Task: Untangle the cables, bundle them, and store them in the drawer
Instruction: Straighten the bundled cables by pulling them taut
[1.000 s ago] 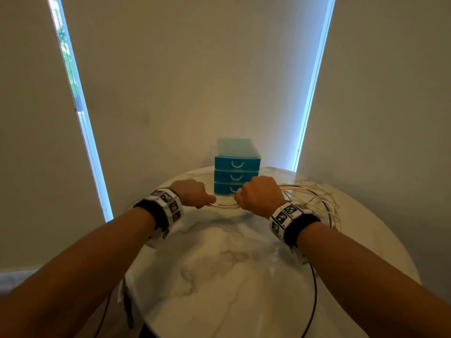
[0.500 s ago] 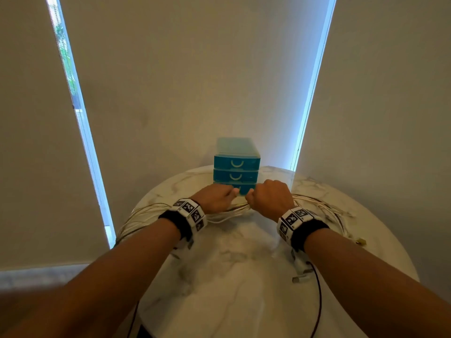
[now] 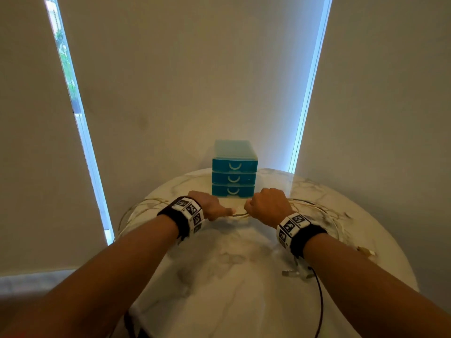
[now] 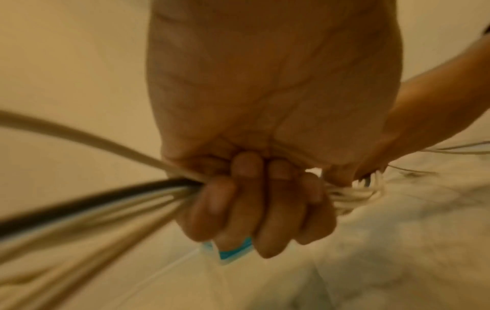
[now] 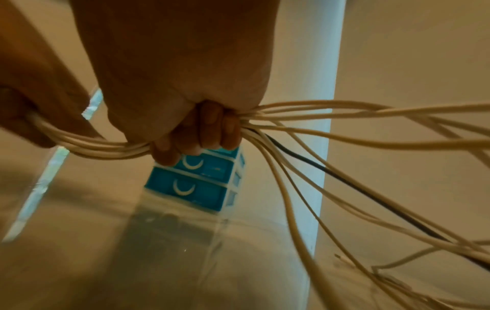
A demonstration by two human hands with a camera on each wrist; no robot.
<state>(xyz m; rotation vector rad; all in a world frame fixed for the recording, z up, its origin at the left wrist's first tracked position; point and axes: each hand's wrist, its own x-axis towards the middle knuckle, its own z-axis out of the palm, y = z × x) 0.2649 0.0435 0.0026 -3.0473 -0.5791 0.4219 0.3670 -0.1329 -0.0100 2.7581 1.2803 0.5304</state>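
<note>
Round white marble-patterned table top (image 3: 219, 289), set before pale roller blinds (image 3: 195, 81) with bright window strips at left and right. Item: bundle of thin cream-white cables (image 3: 240, 214) with one black cable (image 5: 297, 156) among them, held above the middle of the table, just near of the drawer unit. Left hand (image 3: 212, 206), fingers (image 4: 265, 209) curled tight round the bundle; loose strands fan out to the left over the table's left edge. Right hand (image 3: 266, 207), likewise fisted round the same bundle, a short span of cable bridging the two fists; its strands loop to the right across the table, with plug ends (image 3: 289, 273) lying near the right forearm. Small turquoise plastic three-drawer unit (image 3: 234, 176), white crescent handles, all drawers closed, standing at the far edge directly beyond the hands. Black-and-white patterned wristbands (image 3: 192, 215) on both wrists. A dark cord (image 3: 319, 301) hangs off the near right edge.
</note>
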